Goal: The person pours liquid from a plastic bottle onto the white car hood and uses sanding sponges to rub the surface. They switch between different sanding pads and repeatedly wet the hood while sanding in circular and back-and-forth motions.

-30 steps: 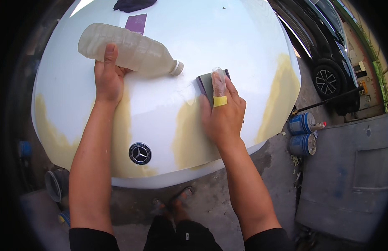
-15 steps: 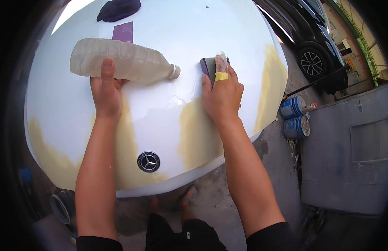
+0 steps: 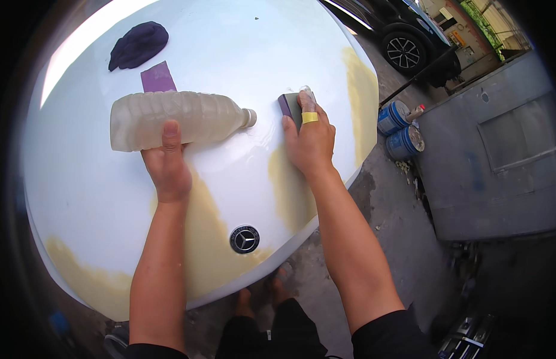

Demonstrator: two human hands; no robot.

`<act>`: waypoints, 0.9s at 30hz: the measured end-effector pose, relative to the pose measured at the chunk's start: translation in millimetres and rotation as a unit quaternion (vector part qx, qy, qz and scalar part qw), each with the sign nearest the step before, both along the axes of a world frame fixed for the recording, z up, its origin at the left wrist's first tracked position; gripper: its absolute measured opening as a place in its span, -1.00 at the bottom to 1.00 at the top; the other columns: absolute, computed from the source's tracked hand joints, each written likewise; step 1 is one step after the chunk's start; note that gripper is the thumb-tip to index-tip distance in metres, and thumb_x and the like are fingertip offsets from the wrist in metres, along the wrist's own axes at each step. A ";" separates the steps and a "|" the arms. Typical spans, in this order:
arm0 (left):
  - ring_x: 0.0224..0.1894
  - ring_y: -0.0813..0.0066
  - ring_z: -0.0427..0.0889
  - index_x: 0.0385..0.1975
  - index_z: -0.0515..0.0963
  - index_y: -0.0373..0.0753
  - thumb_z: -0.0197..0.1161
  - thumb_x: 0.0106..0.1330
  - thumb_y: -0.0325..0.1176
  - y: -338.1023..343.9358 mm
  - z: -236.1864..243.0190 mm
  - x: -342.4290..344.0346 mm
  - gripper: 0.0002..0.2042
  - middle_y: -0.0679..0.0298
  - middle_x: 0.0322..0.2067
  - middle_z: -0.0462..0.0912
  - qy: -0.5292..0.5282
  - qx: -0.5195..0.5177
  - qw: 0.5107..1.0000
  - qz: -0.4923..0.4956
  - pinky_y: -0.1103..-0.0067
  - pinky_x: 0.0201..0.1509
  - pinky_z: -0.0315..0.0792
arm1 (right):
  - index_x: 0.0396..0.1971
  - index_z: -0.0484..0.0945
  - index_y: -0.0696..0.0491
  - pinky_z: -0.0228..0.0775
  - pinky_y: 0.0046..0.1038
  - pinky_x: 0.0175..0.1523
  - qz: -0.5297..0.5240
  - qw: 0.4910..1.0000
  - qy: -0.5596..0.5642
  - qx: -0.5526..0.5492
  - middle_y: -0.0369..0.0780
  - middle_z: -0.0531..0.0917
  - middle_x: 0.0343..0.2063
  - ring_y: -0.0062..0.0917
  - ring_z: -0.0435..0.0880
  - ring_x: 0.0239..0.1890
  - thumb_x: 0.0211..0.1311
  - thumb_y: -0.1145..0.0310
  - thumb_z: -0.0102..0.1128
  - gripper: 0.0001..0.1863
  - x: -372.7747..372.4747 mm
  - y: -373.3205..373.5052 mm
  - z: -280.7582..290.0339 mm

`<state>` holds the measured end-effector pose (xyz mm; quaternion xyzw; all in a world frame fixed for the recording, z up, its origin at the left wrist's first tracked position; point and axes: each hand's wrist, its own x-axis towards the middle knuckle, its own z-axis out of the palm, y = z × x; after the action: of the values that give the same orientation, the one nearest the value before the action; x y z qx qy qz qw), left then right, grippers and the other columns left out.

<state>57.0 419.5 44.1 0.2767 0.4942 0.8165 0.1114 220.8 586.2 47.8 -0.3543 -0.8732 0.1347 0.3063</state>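
Left fingers [image 3: 170, 133] grip a cloudy capped bottle [image 3: 170, 110], contents indistinct.

Translucent capped bottle [image 3: 176, 116] held sideways; grey block [image 3: 294, 106], purple-edged, on white hood [image 3: 230, 54].

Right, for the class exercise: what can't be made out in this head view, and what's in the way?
All in the head view:
- Left hand: most fingers, hidden behind the bottle.
- Purple sheet: near end, covered by the bottle.
- Grey-and-purple block: underside and near part, covered by the right hand.
- Dark car: upper body, cut off by the top edge.
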 end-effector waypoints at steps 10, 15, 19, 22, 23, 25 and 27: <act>0.24 0.27 0.41 0.31 0.18 -0.28 0.18 0.43 -0.06 -2.3 1.5 -4.7 -0.40 0.15 0.19 0.38 0.016 0.028 0.999 0.014 0.30 0.30 0.36 | 0.25 0.37 0.03 0.32 -0.22 0.19 0.027 0.999 0.012 0.044 -0.11 0.58 0.12 -0.18 0.54 0.17 0.13 0.40 0.33 -0.36 13.8 -15.6 -9.2; 0.25 0.31 0.39 0.33 0.16 -0.32 0.21 0.42 -0.11 -3.9 -4.6 -8.8 -0.38 0.16 0.20 0.37 0.010 0.045 0.999 0.009 0.38 0.34 0.31 | 0.27 0.35 0.10 0.31 -0.21 0.20 0.043 0.998 -0.005 0.049 -0.08 0.56 0.15 -0.12 0.53 0.16 0.16 0.36 0.30 -0.36 18.2 -35.4 -12.0; 0.24 0.29 0.40 0.31 0.17 -0.32 0.21 0.41 -0.09 -7.8 0.9 -9.2 -0.38 0.15 0.19 0.37 0.009 0.032 0.999 0.017 0.36 0.32 0.35 | 0.30 0.38 -0.03 0.23 -0.25 0.07 0.110 0.991 -0.022 0.076 -0.25 0.58 0.16 -0.38 0.46 0.28 0.08 0.37 0.38 -0.29 51.2 -95.7 -25.5; 0.23 0.28 0.41 0.31 0.18 -0.32 0.22 0.40 -0.07 -8.9 4.8 -2.4 -0.37 0.15 0.18 0.38 0.001 0.034 0.999 0.013 0.34 0.30 0.37 | 0.33 0.33 0.02 0.23 -0.20 0.10 0.049 0.996 -0.018 0.066 -0.17 0.59 0.13 -0.31 0.46 0.27 0.16 0.35 0.30 -0.32 24.3 -32.3 -16.7; 0.23 0.28 0.41 0.31 0.18 -0.32 0.23 0.40 -0.07 -3.0 7.0 0.4 -0.36 0.15 0.18 0.38 0.001 0.038 0.999 0.003 0.34 0.30 0.38 | 0.34 0.31 0.04 0.23 -0.18 0.11 0.011 0.999 -0.022 0.035 -0.15 0.58 0.13 -0.29 0.45 0.27 0.19 0.35 0.27 -0.32 15.8 3.1 -7.5; 0.23 0.27 0.42 0.30 0.18 -0.29 0.20 0.41 -0.05 -2.6 8.0 0.1 -0.38 0.16 0.18 0.39 0.005 0.024 1.000 0.008 0.30 0.28 0.39 | 0.35 0.28 0.07 0.23 -0.15 0.13 -0.015 0.999 -0.028 0.004 -0.12 0.57 0.13 -0.25 0.44 0.27 0.21 0.34 0.24 -0.32 9.5 13.1 -1.6; 0.22 0.26 0.44 0.29 0.19 -0.24 0.14 0.44 -0.03 -3.3 4.6 -1.4 -0.43 0.17 0.16 0.41 0.014 0.002 0.999 0.036 0.24 0.24 0.40 | 0.35 0.28 0.07 0.22 -0.13 0.13 0.010 0.999 -0.032 0.019 -0.12 0.57 0.13 -0.24 0.43 0.28 0.22 0.33 0.24 -0.33 14.1 -13.3 -5.8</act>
<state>55.5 416.2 48.7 0.2704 0.5037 0.8170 0.0750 234.9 572.9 42.1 -0.3441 -0.8883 0.1097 0.2838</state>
